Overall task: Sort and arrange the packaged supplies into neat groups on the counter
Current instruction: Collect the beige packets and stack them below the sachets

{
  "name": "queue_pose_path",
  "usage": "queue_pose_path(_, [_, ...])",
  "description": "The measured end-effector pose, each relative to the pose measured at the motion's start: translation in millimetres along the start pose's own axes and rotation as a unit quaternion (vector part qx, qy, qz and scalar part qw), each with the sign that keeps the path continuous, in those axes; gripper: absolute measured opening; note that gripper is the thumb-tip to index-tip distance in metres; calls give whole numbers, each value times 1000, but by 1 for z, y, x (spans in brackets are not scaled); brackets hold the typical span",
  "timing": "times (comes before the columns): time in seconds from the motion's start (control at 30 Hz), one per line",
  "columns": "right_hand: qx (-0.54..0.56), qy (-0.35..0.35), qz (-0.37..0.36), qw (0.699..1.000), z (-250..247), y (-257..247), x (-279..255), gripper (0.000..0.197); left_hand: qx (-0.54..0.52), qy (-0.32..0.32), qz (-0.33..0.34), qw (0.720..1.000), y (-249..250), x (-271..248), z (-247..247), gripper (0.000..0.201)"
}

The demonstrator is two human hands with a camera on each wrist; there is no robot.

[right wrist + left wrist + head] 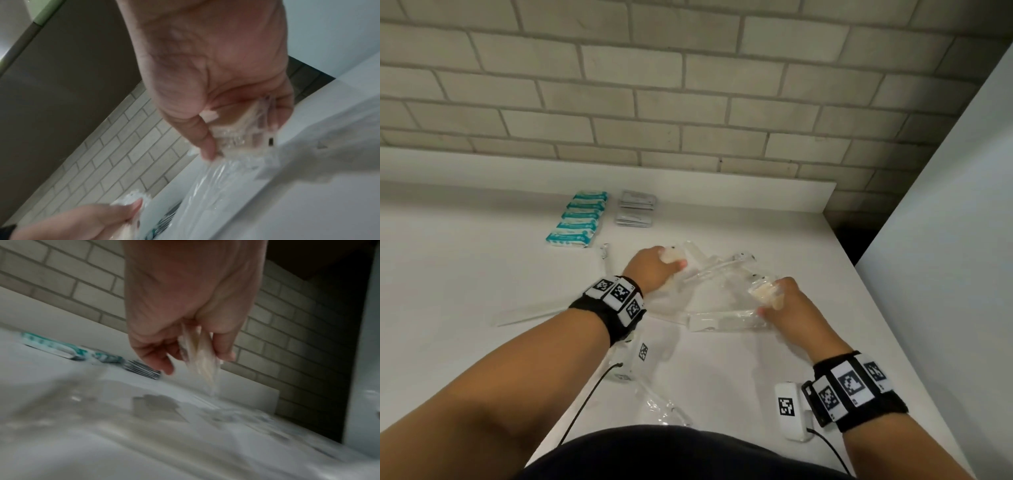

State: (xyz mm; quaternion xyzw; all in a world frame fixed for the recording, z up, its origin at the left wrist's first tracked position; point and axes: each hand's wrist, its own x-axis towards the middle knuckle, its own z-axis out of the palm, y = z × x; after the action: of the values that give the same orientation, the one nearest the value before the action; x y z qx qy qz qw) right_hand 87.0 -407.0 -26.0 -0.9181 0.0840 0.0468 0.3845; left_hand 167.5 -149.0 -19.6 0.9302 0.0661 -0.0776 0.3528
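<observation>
- Both forearms reached forward over the white counter [465, 260], each wrist wrapped in a black band with square printed markers.
- The left hand [654, 267] was turned knuckles-up over the far side of a loose pile of clear packets [722, 274], fingers curled down round a small pale sachet [671, 255].
- From the left wrist the hold was plainer: thumb on one side, fingers on the other, pinching the sachet [200, 356] so it hung edge-down above the counter, clear of the surface.
- The right hand [787, 301] sat nearer the body on the pile's near-right side, wrist bent inward, fingers closed on a second pale sachet [763, 293].
- In the right-wrist view its thumb [202, 138] pointed down at the crinkled film while the fingers cupped that sachet [244, 128]; the shot was blurred, so it was probably touching the film below, though I could not be sure.
- A long clear sleeve [722, 322] lay flat just below the right hand, and another [527, 315] lay to the left beyond the left wrist.
- Behind the pile, near the brick wall [654, 85], five teal packs [578, 219] lay in a neat column, with two short stacks of grey packs [635, 209] just beside them to the right.
</observation>
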Motion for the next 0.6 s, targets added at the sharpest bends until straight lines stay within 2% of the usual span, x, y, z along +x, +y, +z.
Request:
queue_pose_path(0.1, [-5,139,-21,990,-1,-6,3,38,89,56,-57,993,-33,15,-28,71])
queue_pose_path(0.17, [-18,220,-41,974,-2,-11,4,48,102,27,-71,992,-48,20,-34,66])
queue_pose_path(0.3, [-77,302,-86,946,-6,-30,3,48,80,-22,-31,996,-54,19,-19,72])
queue_pose_path(0.4, [-111,332,-122,929,-9,-48,2,38,71,-83,32,994,-34,6,-6,72])
queue_pose_path(0.47, [-87,336,-150,926,-6,-57,4,31,26,-102,55,993,-20,-4,-1,65])
queue_pose_path(0.53, [0,317,-170,933,-3,-68,3,24,-76,-91,63,991,-12,-7,1,63])
queue_pose_path(0.6, [110,274,-170,940,0,-85,0,21,-222,-79,60,970,-7,-8,-3,62])
